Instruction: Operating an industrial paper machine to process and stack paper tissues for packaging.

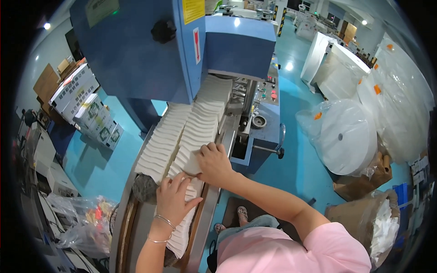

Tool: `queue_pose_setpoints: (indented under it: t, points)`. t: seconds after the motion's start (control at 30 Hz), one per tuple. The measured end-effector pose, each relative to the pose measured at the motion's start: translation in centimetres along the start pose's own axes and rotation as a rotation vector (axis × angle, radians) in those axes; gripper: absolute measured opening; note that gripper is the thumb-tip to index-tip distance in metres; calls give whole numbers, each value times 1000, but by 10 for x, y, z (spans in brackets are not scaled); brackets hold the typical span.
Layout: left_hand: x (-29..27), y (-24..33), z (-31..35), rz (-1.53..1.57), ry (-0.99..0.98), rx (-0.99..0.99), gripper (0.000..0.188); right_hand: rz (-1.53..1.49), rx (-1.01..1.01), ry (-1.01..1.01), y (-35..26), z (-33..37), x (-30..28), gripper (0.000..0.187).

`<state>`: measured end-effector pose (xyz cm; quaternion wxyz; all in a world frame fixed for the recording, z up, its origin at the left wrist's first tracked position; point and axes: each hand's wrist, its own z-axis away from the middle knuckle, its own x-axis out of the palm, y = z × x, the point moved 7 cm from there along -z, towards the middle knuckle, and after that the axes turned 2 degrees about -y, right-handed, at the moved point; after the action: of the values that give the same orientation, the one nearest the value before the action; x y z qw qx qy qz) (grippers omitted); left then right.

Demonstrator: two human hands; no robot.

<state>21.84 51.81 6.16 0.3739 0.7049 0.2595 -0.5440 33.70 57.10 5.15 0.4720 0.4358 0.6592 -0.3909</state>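
While 2 rows of white sheets (pixel 159 145) lie in the metal trough (pixel 205 222) by the blue machine (pixel 136 59), the head view shows the left hand (pixel 174 199) spread over the right row, the right hand (pixel 213 164) curled on it just ahead; whether the latter pinches, I cannot tell.

Right grip (pixel 213 164) hides part of the white stack (pixel 198 125); blue machine (pixel 132 57) cut off above

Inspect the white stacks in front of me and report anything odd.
A rough grey lump sits at the near end of the left white row. It looks stone-like, which seems out of place beside a blue metal machine. That row and the right white row look wavy, but neither is plainly damaged.
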Motion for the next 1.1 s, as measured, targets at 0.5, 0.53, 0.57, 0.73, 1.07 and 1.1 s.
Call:
queue_pose_setpoints:
  t: [0.5, 0.53, 0.57, 0.73, 1.07, 1.1]
  points:
    - [8, 16, -50, -26, -75, -63, 61, -1544, 785, 1180, 284, 290, -93, 27]
    - [10, 19, -54, -59, -130, -93, 62, -1275, 766, 1384, 295, 336, -126, 30]
    - [8, 17, -52, -101, -183, -117, 63, -984, 747, 1562, 293, 375, -161, 34]
    - [-13, 35, -39, -154, -82, 165, 51, 667, 872, 1708, 196, 498, -313, 47]
    - [11, 38, -45, -190, -194, 6, 65, 509, 2194, -235, 289, 821, -290, 28]
    - [5, 33, -43, -202, -183, 38, 63, 394, 2042, -116, 311, 749, -234, 25]
